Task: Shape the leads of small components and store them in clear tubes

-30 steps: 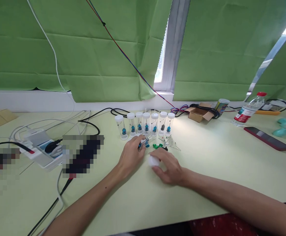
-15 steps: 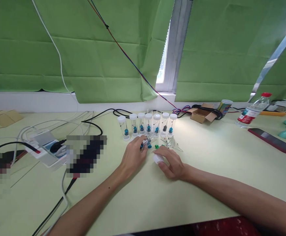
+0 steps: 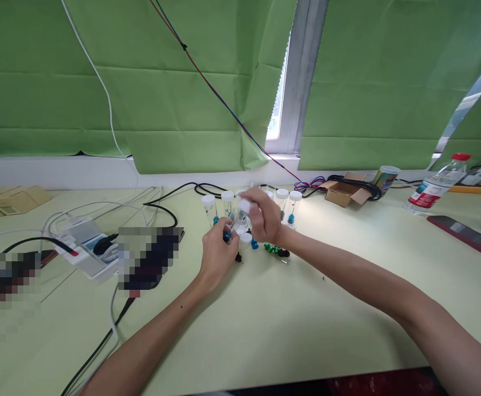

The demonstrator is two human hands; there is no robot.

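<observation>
A small clear vial (image 3: 233,225) is sitting tilted in the air just above the table (image 3: 265,330), with something blue showing at its lower end. The person's left hand (image 3: 216,252) is gripping it from below, thumb and fingers closed round the lower part, with the wrist hovering over the tabletop. Right over the vial's upper end, the right hand (image 3: 266,218) is pinching a white cap (image 3: 244,205) in its fingertips. The cap is hanging just beside the vial's mouth, though I cannot tell whether the two are touching. The two hands are meeting close together, the right arm reaching in across the table from the near right.

Under the hands, a loose white lid (image 3: 245,237) is lying on the table, with a blue piece (image 3: 255,244) just beside it and some green pieces (image 3: 270,248) a little further right. Directly behind, a row of capped vials (image 3: 208,208) is standing upright, partly hidden by the right hand.

Further off, a power strip (image 3: 81,247) with plugged cables is lying to the left. A cardboard box (image 3: 342,194), a water bottle (image 3: 435,185) and a phone (image 3: 465,237) are resting well apart to the right.
</observation>
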